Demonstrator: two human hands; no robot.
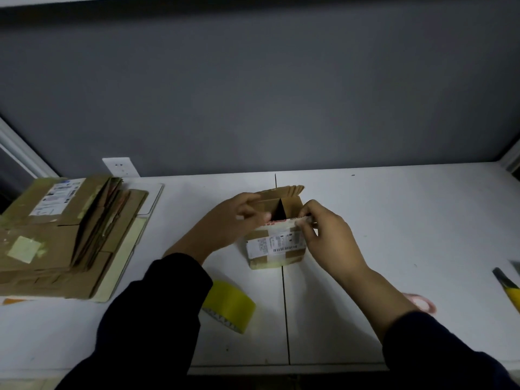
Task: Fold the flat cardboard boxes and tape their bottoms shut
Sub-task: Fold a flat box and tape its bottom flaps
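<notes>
1. Head view: small cardboard box (277,237) stands mid-table on the white table (365,220), top flaps open, shipping label on the near face.
2. Left hand (233,220) grips the box's left top flap, fingers curled over its edge.
3. Right hand (327,235) pinches the near-right top edge of the box between thumb and fingertips.
4. Stack of flat boxes (64,235) lies at the far-left side of the table, well apart from the box; top one has a white label.
5. Yellow tape roll (230,305) lies near, just right of the left sleeve (152,319).
6. Yellow-handled tool (509,285) at the right edge, partly cut off; can't tell what it is.
7. Wall outlet (121,166) behind the stack.
</notes>
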